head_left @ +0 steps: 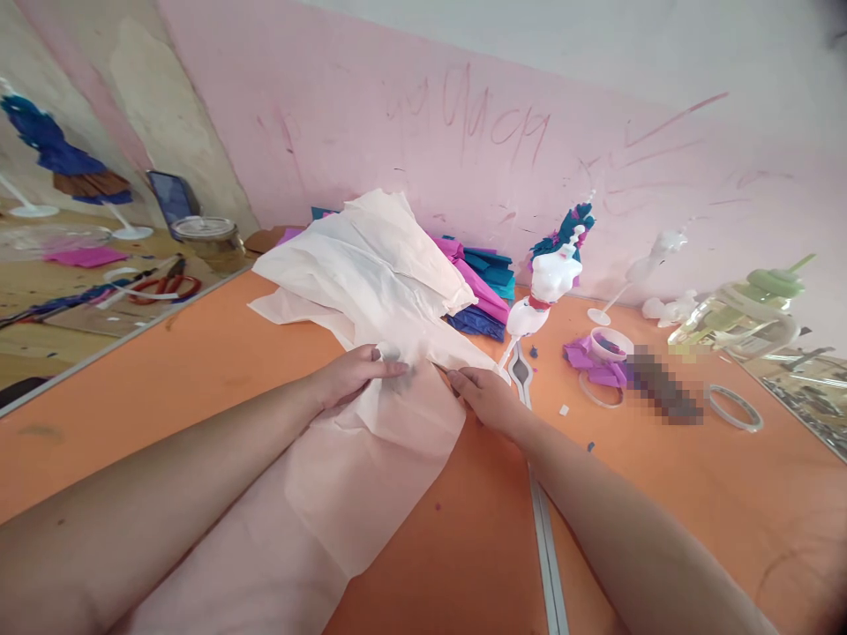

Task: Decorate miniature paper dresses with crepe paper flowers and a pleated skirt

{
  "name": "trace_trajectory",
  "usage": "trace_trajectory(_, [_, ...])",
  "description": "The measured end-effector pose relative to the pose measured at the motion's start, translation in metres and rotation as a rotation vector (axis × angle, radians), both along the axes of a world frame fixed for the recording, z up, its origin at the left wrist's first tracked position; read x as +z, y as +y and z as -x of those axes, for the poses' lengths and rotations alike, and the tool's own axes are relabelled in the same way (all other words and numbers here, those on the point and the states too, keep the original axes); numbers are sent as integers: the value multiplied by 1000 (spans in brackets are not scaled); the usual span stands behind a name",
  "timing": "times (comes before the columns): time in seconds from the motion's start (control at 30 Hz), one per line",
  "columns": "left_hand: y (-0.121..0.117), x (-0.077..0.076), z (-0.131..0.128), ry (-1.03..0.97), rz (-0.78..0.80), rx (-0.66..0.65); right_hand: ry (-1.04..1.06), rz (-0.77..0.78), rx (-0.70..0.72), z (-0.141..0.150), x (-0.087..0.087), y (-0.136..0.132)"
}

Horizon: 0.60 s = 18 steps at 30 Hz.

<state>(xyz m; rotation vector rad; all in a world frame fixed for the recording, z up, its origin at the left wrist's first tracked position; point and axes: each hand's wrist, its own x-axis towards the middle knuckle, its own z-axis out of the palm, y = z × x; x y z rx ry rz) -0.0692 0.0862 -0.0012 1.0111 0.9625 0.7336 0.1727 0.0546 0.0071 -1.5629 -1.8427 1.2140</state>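
A big crumpled sheet of pale cream tissue paper (371,273) lies across the orange table (165,379), running from the wall down toward me. My left hand (361,372) rests on the sheet with its fingers curled and pinching the paper near the middle. My right hand (483,397) grips the sheet's right edge, fingers closed on it. A metal ruler (543,520) lies under my right forearm. Just beyond my right hand stands a small white mannequin figure (549,282) with teal and pink paper on top.
A stack of pink, teal and blue tissue paper (486,287) lies by the pink wall. To the right are purple scraps (586,357), tape rolls (733,407), a second white figure on a stand (645,265) and a clear bottle with a green lid (741,317). A mirror (99,265) stands at left.
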Motion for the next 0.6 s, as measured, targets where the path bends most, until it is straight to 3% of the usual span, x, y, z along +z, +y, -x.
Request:
trace_trajectory(0.27, [-2,-2,-1,59,-40,-13,-25,81,54,-3,9,-2])
trace_trajectory(0.4, [2,-10,1,102,-95,39,-20,138,109,-3,18,-4])
trace_trajectory(0.6, [6,-15,1,153,-122,54,-50,62,16,-1,20,-7])
